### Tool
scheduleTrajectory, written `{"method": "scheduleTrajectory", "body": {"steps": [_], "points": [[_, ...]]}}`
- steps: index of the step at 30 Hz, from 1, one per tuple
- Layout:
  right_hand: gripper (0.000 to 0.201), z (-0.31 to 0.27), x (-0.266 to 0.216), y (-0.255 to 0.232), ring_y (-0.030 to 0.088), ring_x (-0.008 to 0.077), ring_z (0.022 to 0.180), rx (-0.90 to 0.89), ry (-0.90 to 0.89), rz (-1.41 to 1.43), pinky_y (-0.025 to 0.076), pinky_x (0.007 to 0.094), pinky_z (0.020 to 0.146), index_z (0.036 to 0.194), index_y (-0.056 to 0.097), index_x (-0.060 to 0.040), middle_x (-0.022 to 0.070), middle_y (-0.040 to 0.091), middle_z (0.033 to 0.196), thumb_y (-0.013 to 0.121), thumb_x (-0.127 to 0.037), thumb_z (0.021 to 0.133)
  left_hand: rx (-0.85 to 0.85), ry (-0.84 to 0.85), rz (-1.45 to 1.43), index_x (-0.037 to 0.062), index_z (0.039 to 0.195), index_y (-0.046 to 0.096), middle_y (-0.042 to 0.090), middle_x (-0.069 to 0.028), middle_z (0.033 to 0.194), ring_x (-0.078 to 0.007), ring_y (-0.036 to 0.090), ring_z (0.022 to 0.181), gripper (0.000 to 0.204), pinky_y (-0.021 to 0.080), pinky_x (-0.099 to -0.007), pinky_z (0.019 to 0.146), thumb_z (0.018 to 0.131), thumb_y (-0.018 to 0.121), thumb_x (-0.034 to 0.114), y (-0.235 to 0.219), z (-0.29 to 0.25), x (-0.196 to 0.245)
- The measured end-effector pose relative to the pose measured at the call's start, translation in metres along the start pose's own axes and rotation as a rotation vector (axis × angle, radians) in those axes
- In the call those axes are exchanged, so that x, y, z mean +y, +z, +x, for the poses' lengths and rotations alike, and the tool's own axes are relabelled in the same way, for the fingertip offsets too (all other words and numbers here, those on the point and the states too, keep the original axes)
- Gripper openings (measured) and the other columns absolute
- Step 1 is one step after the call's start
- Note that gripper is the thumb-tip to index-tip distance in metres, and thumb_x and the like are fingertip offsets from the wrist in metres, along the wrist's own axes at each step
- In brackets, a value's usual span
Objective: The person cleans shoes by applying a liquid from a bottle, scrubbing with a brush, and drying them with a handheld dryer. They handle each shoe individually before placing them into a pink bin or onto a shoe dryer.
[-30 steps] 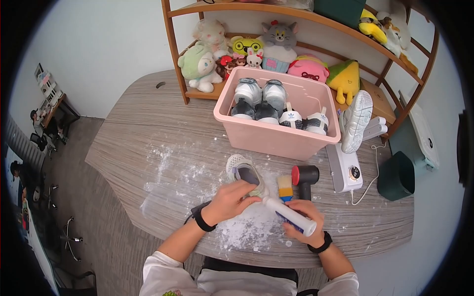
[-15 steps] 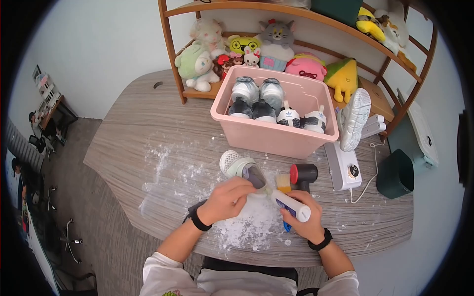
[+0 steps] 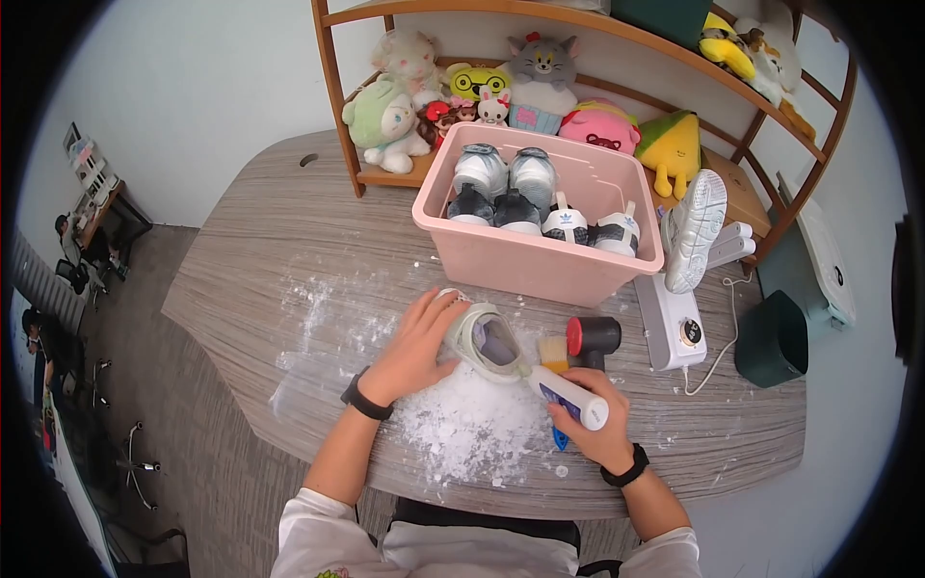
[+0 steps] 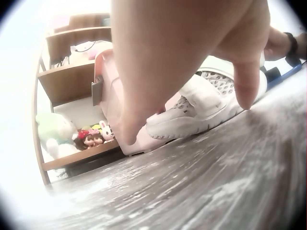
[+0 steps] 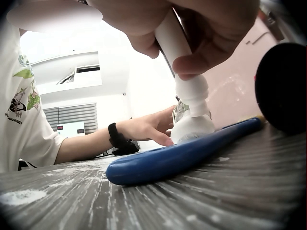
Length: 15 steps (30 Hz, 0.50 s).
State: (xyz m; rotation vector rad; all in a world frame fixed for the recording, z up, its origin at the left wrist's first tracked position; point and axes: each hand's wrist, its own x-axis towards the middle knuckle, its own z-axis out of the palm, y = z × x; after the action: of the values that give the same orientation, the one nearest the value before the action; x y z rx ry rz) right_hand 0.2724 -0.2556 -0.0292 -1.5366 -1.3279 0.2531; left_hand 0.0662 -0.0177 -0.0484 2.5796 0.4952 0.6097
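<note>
A pale grey-white sneaker (image 3: 496,342) with a lilac lining lies on the table amid loose white powder (image 3: 472,424). My left hand (image 3: 409,347) spans its toe end, fingers over the far side and thumb along the near side. In the left wrist view the sneaker's perforated upper and strap (image 4: 204,96) show beneath that hand. My right hand (image 3: 599,424) grips a white bottle (image 3: 576,397) with a dark label, tilted so its narrow end meets the sneaker's other end. Under the right hand lies a brush with a blue handle (image 5: 177,160).
A black-and-red hair dryer (image 3: 594,335) lies right of the brush. Behind stands a pink bin (image 3: 540,265) of shoes. A white shoe dryer (image 3: 672,328) carries another shoe (image 3: 696,231); a dark green bin (image 3: 774,342) stands further right. The shelf (image 3: 337,96) holds plush toys.
My left hand has moved from the sneaker's near side, by the bottle, forward and left onto its toe end. Earlier my right hand shifted the bottle slightly; now it stays nearly still.
</note>
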Motion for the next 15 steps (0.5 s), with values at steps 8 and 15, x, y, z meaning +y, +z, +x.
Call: {"method": "scheduleTrajectory", "body": {"steps": [8, 15], "points": [[0.043, 0.0, 0.005, -0.002, 0.071, 0.02, 0.092, 0.038, 0.024, 0.011, 0.057, 0.0306, 0.082, 0.115, 0.068, -0.0001, 0.0129, 0.072, 0.109, 0.087, -0.006, 0.078, 0.037, 0.058, 0.071, 0.0056, 0.145, 0.048, 0.051, -0.0172, 0.145, -0.0404, 0.041, 0.143, 0.073, 0.034, -0.0527, 0.119, 0.079, 0.079, 0.01, 0.0, 0.001, 0.0], [0.04, 0.002, 0.01, -0.005, 0.071, 0.0169, 0.092, 0.071, 0.204, 0.088, 0.056, 0.0297, 0.082, 0.117, 0.068, -0.0002, 0.0108, 0.074, 0.107, 0.085, -0.007, 0.081, 0.033, 0.008, -0.102, 0.0062, 0.146, 0.05, 0.054, -0.0196, 0.138, -0.0413, 0.047, 0.137, 0.078, 0.043, -0.0465, 0.113, 0.077, 0.085, 0.011, -0.004, 0.0, 0.01]]}}
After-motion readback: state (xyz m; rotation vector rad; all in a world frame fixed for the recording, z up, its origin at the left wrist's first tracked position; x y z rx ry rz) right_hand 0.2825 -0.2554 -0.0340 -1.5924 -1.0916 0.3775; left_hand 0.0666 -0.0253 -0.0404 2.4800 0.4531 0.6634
